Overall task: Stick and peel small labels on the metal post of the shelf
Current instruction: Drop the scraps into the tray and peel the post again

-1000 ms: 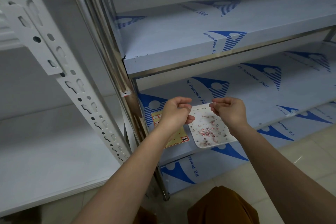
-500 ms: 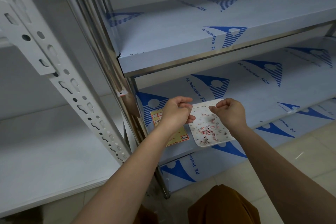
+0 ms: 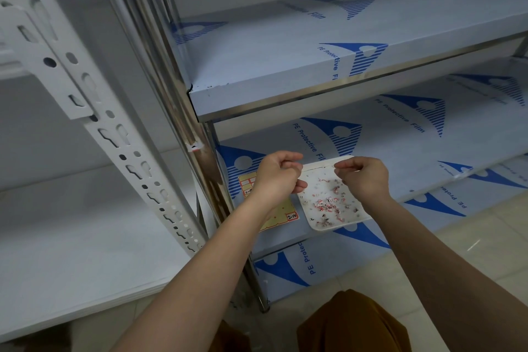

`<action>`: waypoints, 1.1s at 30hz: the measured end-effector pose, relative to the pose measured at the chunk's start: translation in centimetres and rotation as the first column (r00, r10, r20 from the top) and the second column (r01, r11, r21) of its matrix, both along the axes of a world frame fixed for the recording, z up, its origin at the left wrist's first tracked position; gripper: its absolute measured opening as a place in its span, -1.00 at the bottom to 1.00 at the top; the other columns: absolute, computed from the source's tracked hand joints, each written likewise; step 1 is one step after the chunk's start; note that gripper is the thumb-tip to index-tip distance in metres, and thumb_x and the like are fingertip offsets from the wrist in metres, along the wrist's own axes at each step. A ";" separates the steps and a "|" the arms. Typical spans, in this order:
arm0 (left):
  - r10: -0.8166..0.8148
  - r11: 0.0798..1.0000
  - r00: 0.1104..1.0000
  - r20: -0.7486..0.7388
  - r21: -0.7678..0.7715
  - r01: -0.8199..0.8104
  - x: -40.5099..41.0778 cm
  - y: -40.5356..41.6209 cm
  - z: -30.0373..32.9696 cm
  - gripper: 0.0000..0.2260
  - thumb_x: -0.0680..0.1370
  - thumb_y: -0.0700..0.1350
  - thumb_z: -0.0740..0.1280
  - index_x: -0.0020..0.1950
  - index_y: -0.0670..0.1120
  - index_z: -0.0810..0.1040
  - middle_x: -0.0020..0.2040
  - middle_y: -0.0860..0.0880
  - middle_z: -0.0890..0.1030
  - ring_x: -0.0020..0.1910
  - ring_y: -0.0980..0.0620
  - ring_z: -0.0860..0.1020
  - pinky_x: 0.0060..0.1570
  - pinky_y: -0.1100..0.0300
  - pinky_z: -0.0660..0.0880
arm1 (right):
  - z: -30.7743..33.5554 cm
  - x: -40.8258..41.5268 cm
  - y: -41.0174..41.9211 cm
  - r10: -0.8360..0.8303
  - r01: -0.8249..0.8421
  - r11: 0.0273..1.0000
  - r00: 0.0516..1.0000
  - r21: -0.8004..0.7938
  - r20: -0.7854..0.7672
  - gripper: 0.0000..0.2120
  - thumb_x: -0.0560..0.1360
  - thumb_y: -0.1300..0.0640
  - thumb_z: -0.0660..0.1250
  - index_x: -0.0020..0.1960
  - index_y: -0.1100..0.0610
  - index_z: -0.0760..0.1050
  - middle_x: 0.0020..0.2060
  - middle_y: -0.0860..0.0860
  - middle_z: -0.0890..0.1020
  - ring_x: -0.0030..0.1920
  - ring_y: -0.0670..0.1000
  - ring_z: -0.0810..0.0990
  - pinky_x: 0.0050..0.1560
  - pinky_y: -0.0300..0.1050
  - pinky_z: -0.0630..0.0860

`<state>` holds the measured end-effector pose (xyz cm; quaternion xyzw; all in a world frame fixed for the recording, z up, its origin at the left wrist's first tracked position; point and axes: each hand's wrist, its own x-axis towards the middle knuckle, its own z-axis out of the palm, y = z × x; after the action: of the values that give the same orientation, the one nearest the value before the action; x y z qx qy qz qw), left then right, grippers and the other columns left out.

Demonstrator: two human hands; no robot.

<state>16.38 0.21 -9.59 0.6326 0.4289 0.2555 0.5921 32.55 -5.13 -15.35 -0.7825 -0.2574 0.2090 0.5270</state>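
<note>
Both curled over the white tray (image 3: 314, 223): left hand (image 3: 275, 177), right hand (image 3: 364, 177) (contents too small to tell). Risk: label scrap clinging to fingertips, missing the tray near the shelf's front edge.

A tray (image 3: 311, 224) of label scraps (image 3: 325, 204) sits on the shelf (image 3: 400, 157), a label sheet (image 3: 283, 217) beside it at nine o'clock. The metal post (image 3: 160, 71) stands further toward nine, one label (image 3: 195, 146) on it.

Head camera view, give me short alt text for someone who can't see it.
Two hands, left hand and right hand, hover with curled fingers over a white tray of label scraps on a film-covered shelf. A label sheet lies beside the tray, and one label sticks on the metal post.
</note>
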 end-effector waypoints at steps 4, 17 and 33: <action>0.000 1.000 1.000 -0.001 0.002 0.000 -0.1 -0.1 0.1 -0.76 0.59 -0.31 0.21 0.21 -0.12 0.51 -0.05 -0.02 0.58 -0.34 0.07 0.59 -0.24 0.25 0.59 | -0.2 -0.2 0.1 0.040 -0.040 0.999 0.999 -0.033 0.027 -0.82 0.56 0.16 0.31 0.05 0.21 0.64 -0.02 0.13 0.67 -0.02 0.11 0.62 0.12 0.01 0.55; 0.000 1.000 1.000 -0.002 -0.008 0.000 0.0 -0.2 0.0 -0.76 0.59 -0.32 0.20 0.19 -0.11 0.52 -0.04 -0.02 0.58 -0.36 0.08 0.58 -0.27 0.26 0.58 | -0.3 -0.1 -0.2 0.000 0.000 0.998 1.000 -0.069 0.009 -0.80 0.53 0.32 0.28 0.00 0.17 0.67 -0.11 0.05 0.66 -0.11 0.17 0.61 -0.01 0.02 0.58; -0.011 1.000 1.000 -0.012 -0.004 0.011 0.0 -0.1 -0.3 -0.79 0.60 -0.29 0.22 0.18 -0.09 0.52 -0.05 -0.01 0.58 -0.33 0.07 0.59 -0.21 0.22 0.60 | -0.7 -0.1 0.0 0.011 -0.012 0.996 1.000 -0.088 -0.004 -0.82 0.53 0.30 0.32 -0.06 0.13 0.68 -0.06 -0.01 0.62 -0.20 -0.06 0.52 -0.13 -0.20 0.50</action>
<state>16.41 0.13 -9.86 0.6353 0.4293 0.2479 0.5922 32.49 -5.16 -16.05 -0.8031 -0.2515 0.2246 0.4912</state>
